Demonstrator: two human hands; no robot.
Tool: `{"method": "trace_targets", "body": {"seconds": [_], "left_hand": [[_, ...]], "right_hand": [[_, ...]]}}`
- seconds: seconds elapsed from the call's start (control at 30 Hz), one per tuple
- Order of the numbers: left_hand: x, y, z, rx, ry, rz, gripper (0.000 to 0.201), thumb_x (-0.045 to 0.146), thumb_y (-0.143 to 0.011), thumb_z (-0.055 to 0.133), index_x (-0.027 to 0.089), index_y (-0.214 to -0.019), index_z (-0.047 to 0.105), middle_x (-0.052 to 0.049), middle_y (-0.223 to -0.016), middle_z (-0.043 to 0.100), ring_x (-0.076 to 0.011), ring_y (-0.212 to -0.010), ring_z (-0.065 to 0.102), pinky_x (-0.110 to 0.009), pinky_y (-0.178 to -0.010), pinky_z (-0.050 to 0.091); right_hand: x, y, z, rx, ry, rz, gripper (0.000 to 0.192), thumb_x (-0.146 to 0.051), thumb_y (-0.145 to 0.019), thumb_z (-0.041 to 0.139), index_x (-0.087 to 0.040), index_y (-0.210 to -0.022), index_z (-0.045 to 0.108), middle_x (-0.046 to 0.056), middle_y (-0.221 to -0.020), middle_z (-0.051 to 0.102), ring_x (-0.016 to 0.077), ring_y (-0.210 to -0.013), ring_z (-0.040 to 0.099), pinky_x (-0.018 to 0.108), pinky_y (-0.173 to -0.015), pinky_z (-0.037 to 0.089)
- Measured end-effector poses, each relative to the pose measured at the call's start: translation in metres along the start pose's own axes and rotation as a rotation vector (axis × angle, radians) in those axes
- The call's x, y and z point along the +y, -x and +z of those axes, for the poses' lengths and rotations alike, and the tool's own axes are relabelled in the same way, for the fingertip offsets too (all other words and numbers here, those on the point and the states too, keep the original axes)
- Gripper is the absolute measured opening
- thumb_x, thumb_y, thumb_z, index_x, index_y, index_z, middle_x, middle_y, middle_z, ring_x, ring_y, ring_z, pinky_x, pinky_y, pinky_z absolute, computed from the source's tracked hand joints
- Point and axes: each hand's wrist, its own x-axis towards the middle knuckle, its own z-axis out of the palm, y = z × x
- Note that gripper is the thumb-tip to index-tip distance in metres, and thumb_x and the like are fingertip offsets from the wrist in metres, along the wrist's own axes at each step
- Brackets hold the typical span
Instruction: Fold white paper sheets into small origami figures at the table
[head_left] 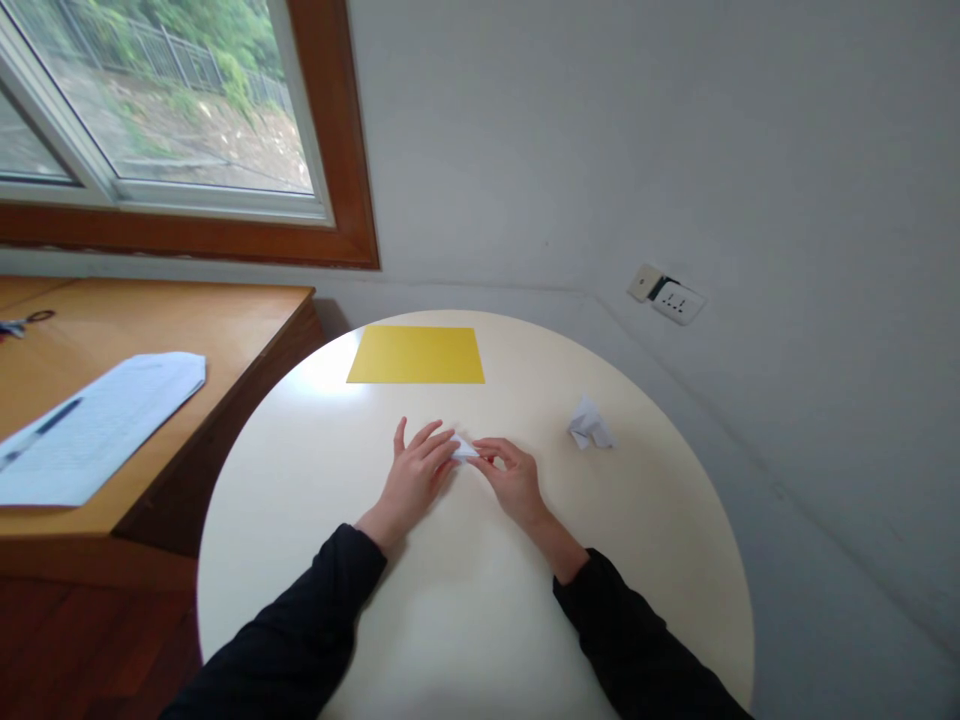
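A small folded piece of white paper (464, 449), roughly triangular, is between my two hands over the middle of the round table. My left hand (417, 467) has its thumb and forefinger on the paper's left side, while its other fingers spread outward. At the paper's right corner, my right hand (513, 478) pinches it between thumb and fingertips. Part of the paper is hidden under the left fingers. To the right stands a folded white paper figure (589, 424), touched by neither hand.
A yellow sheet (417, 355) lies flat at the far side of the round white table (465, 600). On the wooden desk (247, 310) at left are printed papers (112, 420), a pen (56, 417) and scissors (30, 320). A wall socket (677, 301) is at right.
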Motion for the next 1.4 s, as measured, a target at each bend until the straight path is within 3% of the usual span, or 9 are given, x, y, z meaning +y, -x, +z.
{"method": "trace_targets", "body": {"seconds": [0.2, 0.37, 0.47, 0.63, 0.83, 1.03, 1.23, 1.4], "left_hand": [[0.0, 0.0, 0.004, -0.077, 0.062, 0.051, 0.02, 0.022, -0.085, 0.043, 0.018, -0.094, 0.06, -0.006, -0.087, 0.067, -0.0161, -0.088, 0.06, -0.045, -0.102, 0.029], [0.005, 0.0, 0.003, -0.114, 0.095, 0.002, 0.02, 0.024, -0.084, 0.042, 0.018, -0.093, 0.059, -0.007, -0.078, 0.063, -0.0154, -0.074, 0.058, -0.029, -0.073, 0.047], [0.007, 0.0, 0.002, -0.142, 0.126, -0.029, 0.019, 0.023, -0.085, 0.041, 0.017, -0.089, 0.058, -0.006, -0.075, 0.061, -0.0138, -0.066, 0.056, -0.024, -0.062, 0.045], [0.008, 0.001, 0.001, -0.164, 0.188, -0.059, 0.019, 0.021, -0.084, 0.04, 0.017, -0.087, 0.058, -0.005, -0.074, 0.06, -0.0128, -0.066, 0.054, -0.023, -0.06, 0.043], [0.009, 0.001, 0.0, -0.166, 0.248, -0.092, 0.022, 0.022, -0.086, 0.039, 0.017, -0.089, 0.06, -0.006, -0.076, 0.062, -0.0123, -0.067, 0.055, -0.023, -0.063, 0.043], [0.011, 0.001, 0.001, -0.186, 0.344, -0.175, 0.022, 0.025, -0.085, 0.041, 0.017, -0.091, 0.061, -0.005, -0.08, 0.066, -0.0128, -0.069, 0.058, -0.023, -0.066, 0.043], [0.013, -0.001, -0.001, -0.214, 0.446, -0.335, 0.023, 0.029, -0.08, 0.049, 0.017, -0.095, 0.062, -0.004, -0.082, 0.067, -0.0122, -0.066, 0.056, -0.022, -0.063, 0.043], [0.01, -0.001, 0.001, -0.257, 0.502, -0.391, 0.025, 0.033, -0.076, 0.054, 0.016, -0.091, 0.065, -0.004, -0.079, 0.068, -0.0131, -0.064, 0.056, -0.023, -0.06, 0.041]], "right_hand": [[0.001, 0.003, 0.0, 0.005, 0.037, -0.045, 0.017, -0.035, -0.067, 0.068, -0.021, -0.076, 0.065, 0.002, -0.072, 0.068, 0.0149, -0.066, 0.062, 0.028, -0.066, 0.051], [0.004, 0.003, 0.001, 0.011, 0.04, -0.054, 0.018, -0.036, -0.068, 0.067, -0.02, -0.077, 0.065, 0.002, -0.073, 0.067, 0.0148, -0.066, 0.062, 0.029, -0.068, 0.052], [0.004, 0.003, 0.001, -0.005, 0.034, -0.053, 0.02, -0.034, -0.068, 0.067, -0.02, -0.083, 0.066, 0.002, -0.071, 0.066, 0.0143, -0.066, 0.061, 0.029, -0.07, 0.051], [0.002, 0.001, -0.001, -0.056, 0.057, -0.067, 0.024, -0.031, -0.071, 0.064, -0.021, -0.094, 0.065, 0.001, -0.07, 0.064, 0.0127, -0.063, 0.057, 0.028, -0.068, 0.049], [-0.002, -0.002, -0.001, -0.121, 0.008, -0.128, 0.011, -0.03, -0.074, 0.061, -0.02, -0.073, 0.066, 0.003, -0.074, 0.063, 0.0146, -0.07, 0.056, 0.027, -0.063, 0.047], [0.0, 0.0, 0.001, -0.128, -0.073, -0.008, 0.012, -0.03, -0.074, 0.06, -0.019, -0.07, 0.064, 0.002, -0.072, 0.063, 0.0145, -0.069, 0.058, 0.027, -0.065, 0.046], [0.002, 0.0, 0.0, -0.074, -0.07, 0.047, 0.016, -0.031, -0.075, 0.059, -0.018, -0.066, 0.06, 0.0, -0.065, 0.06, 0.0129, -0.064, 0.055, 0.025, -0.062, 0.043], [0.0, -0.001, -0.001, -0.034, -0.074, 0.076, 0.019, -0.032, -0.075, 0.058, -0.018, -0.063, 0.058, -0.001, -0.061, 0.056, 0.0119, -0.06, 0.052, 0.023, -0.058, 0.042]]}}
